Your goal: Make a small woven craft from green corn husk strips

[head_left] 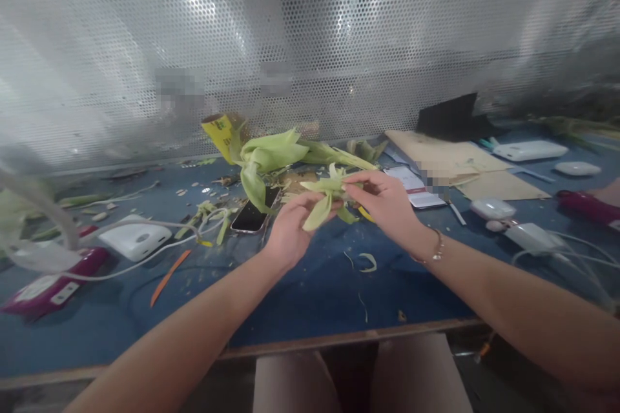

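Head view, centre frame: your left hand (289, 227) closes round the base of a green husked stalk (323, 197) above the desk (310, 297), your right hand (383, 201) pinches a top leaf, stripped husks (271, 153) pile just behind, leaves still wrap it

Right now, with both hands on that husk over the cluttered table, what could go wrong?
1. Scraps from the corn husk between the left hand and right hand may fall on the phone, already partly covered by the husk pile.
2. The left forearm might snag the white cable lying close by.
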The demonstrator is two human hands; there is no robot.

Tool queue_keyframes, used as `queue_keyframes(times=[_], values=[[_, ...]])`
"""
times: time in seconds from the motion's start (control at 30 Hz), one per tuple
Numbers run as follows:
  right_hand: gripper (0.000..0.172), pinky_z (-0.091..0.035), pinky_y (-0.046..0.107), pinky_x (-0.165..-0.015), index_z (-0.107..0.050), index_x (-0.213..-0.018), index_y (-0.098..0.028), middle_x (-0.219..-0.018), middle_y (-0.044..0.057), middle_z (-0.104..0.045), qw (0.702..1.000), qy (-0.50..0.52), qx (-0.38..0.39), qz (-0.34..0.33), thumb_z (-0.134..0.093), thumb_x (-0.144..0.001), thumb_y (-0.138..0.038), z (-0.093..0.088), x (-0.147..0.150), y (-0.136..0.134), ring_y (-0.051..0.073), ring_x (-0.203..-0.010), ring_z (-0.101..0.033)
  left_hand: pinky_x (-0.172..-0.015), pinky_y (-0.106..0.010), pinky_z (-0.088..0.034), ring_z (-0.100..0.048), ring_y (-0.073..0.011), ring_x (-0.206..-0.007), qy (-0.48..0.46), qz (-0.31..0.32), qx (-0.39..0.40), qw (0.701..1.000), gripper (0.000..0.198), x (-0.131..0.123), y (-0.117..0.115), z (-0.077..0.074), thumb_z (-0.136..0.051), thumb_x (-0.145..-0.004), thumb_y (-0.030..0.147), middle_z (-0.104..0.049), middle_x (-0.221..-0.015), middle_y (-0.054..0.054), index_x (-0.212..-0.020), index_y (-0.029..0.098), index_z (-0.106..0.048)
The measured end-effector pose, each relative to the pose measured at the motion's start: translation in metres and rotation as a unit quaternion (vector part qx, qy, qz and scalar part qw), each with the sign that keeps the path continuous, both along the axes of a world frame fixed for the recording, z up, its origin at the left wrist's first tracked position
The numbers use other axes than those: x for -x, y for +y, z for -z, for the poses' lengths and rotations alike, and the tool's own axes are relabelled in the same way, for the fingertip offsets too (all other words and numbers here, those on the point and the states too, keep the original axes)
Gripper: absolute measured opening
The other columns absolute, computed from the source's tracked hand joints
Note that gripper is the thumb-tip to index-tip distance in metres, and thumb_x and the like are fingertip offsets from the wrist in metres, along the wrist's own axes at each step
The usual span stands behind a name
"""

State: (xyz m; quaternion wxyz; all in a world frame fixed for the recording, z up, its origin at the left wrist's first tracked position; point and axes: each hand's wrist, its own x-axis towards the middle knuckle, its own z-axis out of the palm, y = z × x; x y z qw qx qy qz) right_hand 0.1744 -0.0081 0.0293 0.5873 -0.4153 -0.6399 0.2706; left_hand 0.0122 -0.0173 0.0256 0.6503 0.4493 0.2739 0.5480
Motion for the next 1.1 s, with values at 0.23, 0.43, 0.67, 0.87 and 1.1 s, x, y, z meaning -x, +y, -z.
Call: queue_keyframes(times=[0.23, 0.43, 0.67, 0.87, 1.1], values=[[0.013, -0.038, 0.024, -0.047, -0.069, -0.078, -0.018, -0.060, -0.001, -0.059, 0.999, 0.042, 0.029, -0.017, -0.067, -0.072, -0.029, 0.000, 0.004, -0.001, 0.009, -0.050, -0.048, -0.069, -0.021, -0.050, -0.067, -0.0118, -0.068, 0.007, -0.043, -0.015, 0.999, 0.029, -0.007, 0.003, 0.002, -0.083, -0.046, 0.014, -0.068, -0.064, 0.003, -0.061, 0.016, -0.058], [0.013, -0.039, 0.024, -0.047, -0.069, -0.076, -0.018, -0.062, -0.001, -0.060, 0.997, 0.056, 0.025, -0.039, -0.068, -0.071, -0.030, -0.001, 0.002, -0.002, 0.009, -0.050, -0.048, -0.061, -0.022, -0.052, -0.068, -0.0145, -0.065, 0.008, -0.032, 0.019, 0.999, 0.037, -0.004, 0.003, 0.001, -0.084, -0.044, 0.012, -0.073, -0.073, -0.002, -0.074, 0.016, -0.063], [0.011, -0.037, 0.023, -0.045, -0.068, -0.075, -0.018, -0.059, -0.002, -0.058, 0.996, 0.062, 0.016, -0.059, -0.069, -0.071, -0.028, -0.005, 0.004, -0.007, 0.008, -0.050, -0.047, -0.062, -0.026, -0.055, -0.070, -0.0223, -0.075, 0.038, -0.022, 0.018, 0.999, 0.034, -0.002, 0.003, 0.000, -0.085, -0.045, 0.017, -0.074, -0.075, -0.008, -0.076, 0.015, -0.071], [0.016, -0.037, 0.023, -0.046, -0.068, -0.075, -0.018, -0.060, -0.002, -0.057, 0.994, 0.075, 0.023, -0.072, -0.070, -0.070, -0.033, -0.005, 0.002, -0.007, 0.008, -0.050, -0.047, -0.061, -0.024, -0.055, -0.071, -0.0198, -0.070, 0.007, -0.017, 0.043, 0.999, 0.029, -0.002, 0.002, -0.004, -0.084, -0.046, 0.016, -0.073, -0.071, -0.005, -0.072, 0.016, -0.071], [0.016, -0.041, 0.024, -0.050, -0.069, -0.077, -0.018, -0.064, 0.000, -0.061, 0.993, 0.091, 0.031, -0.072, -0.071, -0.070, -0.033, 0.000, 0.000, 0.000, 0.009, -0.054, -0.048, -0.064, -0.021, -0.055, -0.071, -0.0171, -0.075, -0.027, 0.031, 0.045, 0.998, 0.019, 0.006, 0.007, 0.006, -0.079, -0.056, 0.010, -0.074, -0.078, -0.003, -0.072, 0.017, -0.070]])
